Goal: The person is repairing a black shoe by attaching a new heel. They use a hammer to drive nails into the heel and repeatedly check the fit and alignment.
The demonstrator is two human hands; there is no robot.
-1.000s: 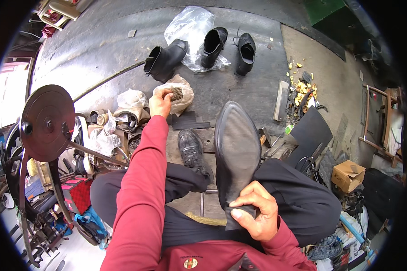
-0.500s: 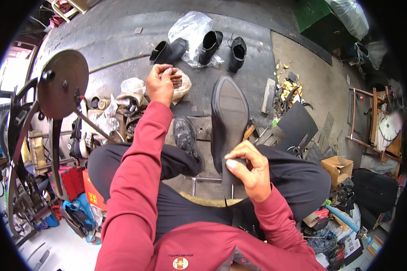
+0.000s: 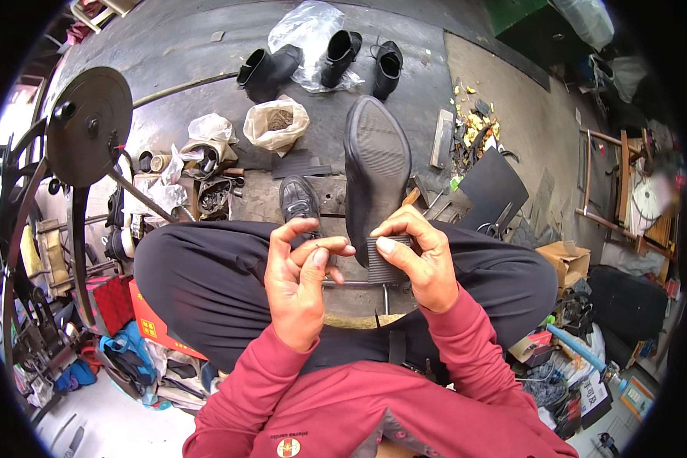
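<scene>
A black shoe (image 3: 378,164) stands sole up between my knees, toe pointing away. My right hand (image 3: 427,263) is closed, thumb and fingers pinching a ribbed black rubber heel piece (image 3: 384,263) at the shoe's heel end. Just left of it, my left hand (image 3: 301,278) has its fingers curled and the thumb close against them; whatever small thing may be in the pinch is too small to make out. Beyond my left hand, an open pale bag (image 3: 276,131) with brownish small bits inside sits on the floor.
Several black shoes (image 3: 388,70) and a clear plastic bag (image 3: 305,38) lie at the back. A large metal wheel (image 3: 91,126) on a machine frame rises at the left. To the right are a black sheet (image 3: 490,191), pliers, yellow scraps (image 3: 477,126) and a cardboard box (image 3: 565,263).
My left hand has come back from over the pale bag to beside the shoe's heel. My right hand keeps hold of the heel piece, which now lies more squarely at the heel.
</scene>
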